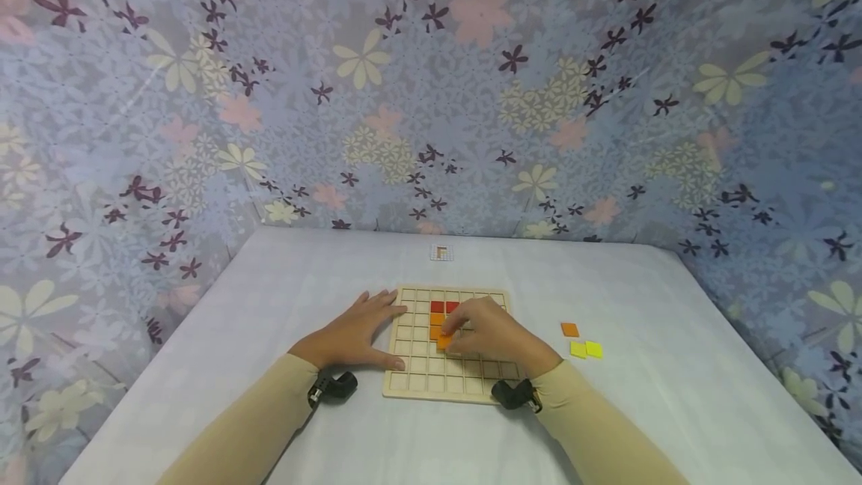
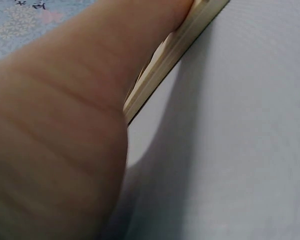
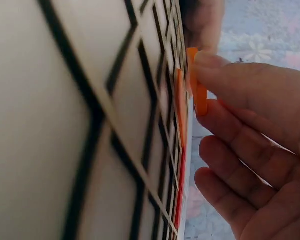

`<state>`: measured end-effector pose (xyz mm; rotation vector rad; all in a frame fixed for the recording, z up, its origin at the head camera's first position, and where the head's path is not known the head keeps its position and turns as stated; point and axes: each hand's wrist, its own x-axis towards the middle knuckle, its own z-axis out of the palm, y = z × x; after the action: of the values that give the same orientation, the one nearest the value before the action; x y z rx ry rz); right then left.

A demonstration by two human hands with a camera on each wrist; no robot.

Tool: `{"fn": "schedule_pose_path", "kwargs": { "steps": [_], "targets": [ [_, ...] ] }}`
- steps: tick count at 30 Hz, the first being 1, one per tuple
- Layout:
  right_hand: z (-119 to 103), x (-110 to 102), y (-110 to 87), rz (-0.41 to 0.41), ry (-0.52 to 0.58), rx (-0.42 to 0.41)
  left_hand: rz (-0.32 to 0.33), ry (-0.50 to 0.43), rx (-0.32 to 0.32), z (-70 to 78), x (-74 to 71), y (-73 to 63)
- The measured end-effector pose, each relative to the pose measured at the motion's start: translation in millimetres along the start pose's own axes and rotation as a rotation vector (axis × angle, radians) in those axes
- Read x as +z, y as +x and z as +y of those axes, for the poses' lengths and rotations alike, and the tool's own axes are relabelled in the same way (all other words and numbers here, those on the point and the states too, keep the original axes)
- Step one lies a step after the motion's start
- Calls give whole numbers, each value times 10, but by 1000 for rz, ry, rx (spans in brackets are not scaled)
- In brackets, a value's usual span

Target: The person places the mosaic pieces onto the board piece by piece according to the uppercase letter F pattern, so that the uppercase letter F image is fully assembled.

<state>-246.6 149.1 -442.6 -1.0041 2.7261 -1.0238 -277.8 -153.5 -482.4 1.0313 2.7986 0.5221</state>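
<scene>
White-covered desk [image 1: 404, 447]; floral fabric [image 1: 431, 96] behind. Nearest: wooden grid board [image 1: 417, 382], flat on desk. Left hand [image 1: 357, 331] at its left rim, fingers apart, thumb touching the edge. Right hand [image 1: 491, 328] over the board; thumb and index finger clamped on an orange tile [image 1: 443, 343], held over the middle cells, seen edge-on in right wrist view. Right of board: two yellow tiles [image 1: 578, 350], side by side; just beyond, a loose orange tile [image 1: 569, 330]. On board, farther: orange tiles [image 1: 436, 319], then two red tiles [image 1: 437, 307]. Farthest: small printed card [image 1: 441, 252].
</scene>
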Motion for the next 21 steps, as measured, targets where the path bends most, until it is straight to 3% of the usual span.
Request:
{"fn": "schedule_pose_path", "kwargs": {
  "steps": [10,21],
  "targets": [
    [-103,102,71,-20,-69,-51,-5,13,6,29,-36,19],
    [-68,101,62,-44,-92,-58,-1,14,12,24,-16,11]
  ]
}}
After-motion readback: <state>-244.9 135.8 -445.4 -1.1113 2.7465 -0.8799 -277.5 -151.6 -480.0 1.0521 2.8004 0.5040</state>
